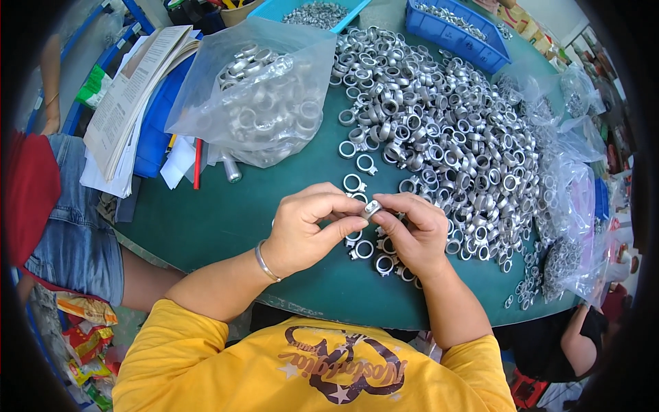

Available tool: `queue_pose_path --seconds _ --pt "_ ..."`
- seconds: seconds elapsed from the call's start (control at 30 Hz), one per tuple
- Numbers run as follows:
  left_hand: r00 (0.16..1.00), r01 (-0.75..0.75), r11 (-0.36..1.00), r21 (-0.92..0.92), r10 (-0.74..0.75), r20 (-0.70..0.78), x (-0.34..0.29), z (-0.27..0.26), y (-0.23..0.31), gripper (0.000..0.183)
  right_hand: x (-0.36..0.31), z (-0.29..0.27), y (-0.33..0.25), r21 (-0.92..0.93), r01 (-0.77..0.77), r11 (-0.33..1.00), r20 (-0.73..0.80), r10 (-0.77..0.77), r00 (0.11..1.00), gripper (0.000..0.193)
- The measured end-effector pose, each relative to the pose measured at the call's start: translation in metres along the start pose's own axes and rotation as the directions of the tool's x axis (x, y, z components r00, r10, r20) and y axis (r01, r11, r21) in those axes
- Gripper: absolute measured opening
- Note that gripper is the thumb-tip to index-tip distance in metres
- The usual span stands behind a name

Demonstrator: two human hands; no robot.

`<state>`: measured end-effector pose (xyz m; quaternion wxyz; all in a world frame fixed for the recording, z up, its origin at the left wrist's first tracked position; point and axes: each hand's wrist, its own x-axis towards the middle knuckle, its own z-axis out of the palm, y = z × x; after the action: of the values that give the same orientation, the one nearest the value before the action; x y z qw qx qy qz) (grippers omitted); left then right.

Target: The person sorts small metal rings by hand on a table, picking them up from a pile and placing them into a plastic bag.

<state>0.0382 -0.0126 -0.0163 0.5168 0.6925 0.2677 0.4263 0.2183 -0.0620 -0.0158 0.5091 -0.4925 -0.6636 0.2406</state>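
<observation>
Head view: just right of centre, the left hand (300,223) and right hand (420,235) pinched a metal ring (371,209) between nearly closed thumbs and forefingers, its long axis slanting toward upper right; beyond, a ring pile (449,141) lay upper right.

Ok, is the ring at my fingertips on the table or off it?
Off it: your left hand and right hand pinch the ring over the green table.

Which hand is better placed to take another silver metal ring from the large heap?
Probably the right hand: it lies beside the large heap of silver metal rings, while the left hand is farther off. Both, though, pinch the same silver metal ring.
</observation>
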Motion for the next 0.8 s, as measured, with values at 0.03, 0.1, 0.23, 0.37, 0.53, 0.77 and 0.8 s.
queue_pose_path --seconds 0.03,0.1,0.23,0.37,0.53,0.77,0.8 --pt "1.000 -0.003 1.000 0.000 0.003 -0.001 0.000 -0.001 0.000 0.016 0.000 0.001 0.001 0.000 0.005 1.000 -0.016 -0.005 1.000 0.019" --pt "0.995 -0.097 0.986 0.139 0.093 0.034 0.001 -0.004 0.001 0.020 0.000 0.002 0.000 0.000 0.013 1.000 -0.032 -0.013 0.999 0.020" --pt "0.991 -0.134 0.971 0.199 0.130 0.032 0.000 -0.007 -0.001 0.023 0.001 0.005 0.000 0.002 0.016 1.000 -0.030 -0.016 0.999 0.019" --pt "0.982 -0.189 0.960 0.205 0.183 0.046 0.005 -0.001 0.001 0.019 -0.004 0.001 0.002 0.004 0.028 1.000 -0.081 -0.028 0.996 0.018" --pt "0.987 -0.063 0.993 0.097 0.076 -0.142 0.006 -0.011 -0.010 0.007 0.003 -0.007 -0.002 -0.057 0.114 0.992 -0.137 -0.121 0.983 0.025" --pt "0.970 0.009 0.997 -0.074 -0.026 -0.240 0.007 -0.010 -0.013 0.004 -0.006 -0.160 0.011 -0.770 -0.050 0.636 -0.438 -0.470 0.766 0.020" --pt "0.967 0.008 0.997 -0.076 -0.027 -0.255 0.007 -0.010 -0.013 0.004 -0.008 -0.190 0.009 -0.832 -0.155 0.533 -0.458 -0.502 0.734 0.018"
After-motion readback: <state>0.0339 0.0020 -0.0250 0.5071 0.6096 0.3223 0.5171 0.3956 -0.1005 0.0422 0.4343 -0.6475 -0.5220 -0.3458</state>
